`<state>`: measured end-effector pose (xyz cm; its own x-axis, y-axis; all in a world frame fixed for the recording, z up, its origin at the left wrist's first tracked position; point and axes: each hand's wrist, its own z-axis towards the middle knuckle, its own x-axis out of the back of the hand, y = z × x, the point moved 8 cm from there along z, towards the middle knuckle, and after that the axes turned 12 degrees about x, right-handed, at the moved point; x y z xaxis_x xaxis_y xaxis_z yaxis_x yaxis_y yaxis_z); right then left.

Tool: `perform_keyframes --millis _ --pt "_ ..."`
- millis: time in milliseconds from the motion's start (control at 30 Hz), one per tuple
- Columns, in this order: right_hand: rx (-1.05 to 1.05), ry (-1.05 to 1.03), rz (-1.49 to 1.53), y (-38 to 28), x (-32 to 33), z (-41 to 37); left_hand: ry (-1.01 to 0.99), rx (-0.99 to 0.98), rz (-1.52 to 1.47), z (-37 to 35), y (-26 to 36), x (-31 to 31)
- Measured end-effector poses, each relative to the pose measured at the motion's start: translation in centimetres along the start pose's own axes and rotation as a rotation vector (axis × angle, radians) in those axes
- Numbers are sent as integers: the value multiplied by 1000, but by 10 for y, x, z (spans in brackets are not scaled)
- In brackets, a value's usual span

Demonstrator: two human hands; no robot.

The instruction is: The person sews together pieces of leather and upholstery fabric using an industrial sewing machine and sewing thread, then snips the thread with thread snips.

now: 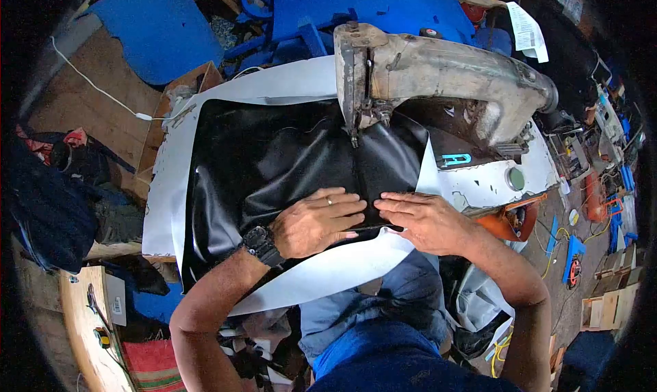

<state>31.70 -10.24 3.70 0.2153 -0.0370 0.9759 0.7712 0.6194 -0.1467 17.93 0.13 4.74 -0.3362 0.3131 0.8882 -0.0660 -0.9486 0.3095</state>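
Observation:
A sheet of glossy black vinyl (pixel 274 152) with a white underside lies wrinkled over the sewing table. Its far part passes under the needle area of a worn, heavy sewing machine (pixel 438 67). My left hand (pixel 318 221), with a ring and a black wristwatch, rests flat on the vinyl, fingers stretched to the right. Opposite it, my right hand (pixel 424 221) lies flat near the sheet's near edge, fingers pointing left. Between the fingertips of both hands runs a seam line toward the needle. The near edge folds over, showing the white backing (pixel 321 279).
On the white tabletop (pixel 479 187) at right sit a light-blue clip-like piece (pixel 456 159) and a round green-topped item (pixel 514 179). Blue chairs (pixel 369 9) stand behind. A white cable (pixel 102 91) hangs at left. Tools and scraps clutter the floor at right.

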Motion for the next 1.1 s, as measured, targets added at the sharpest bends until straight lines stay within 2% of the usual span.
perform_keyframes --millis 33,400,533,633,1100 --pt "-11 -11 27 2 1 1 -55 29 -31 -3 -6 -6" --pt "-45 5 185 15 9 6 -56 39 -74 1 -17 -8" --pt "-33 22 132 21 10 8 -43 9 -37 4 -20 -7" --pt "-33 28 122 27 11 10 -46 57 -52 8 -26 -7" --pt "-87 30 182 49 10 14 -43 77 -73 18 -44 -8"
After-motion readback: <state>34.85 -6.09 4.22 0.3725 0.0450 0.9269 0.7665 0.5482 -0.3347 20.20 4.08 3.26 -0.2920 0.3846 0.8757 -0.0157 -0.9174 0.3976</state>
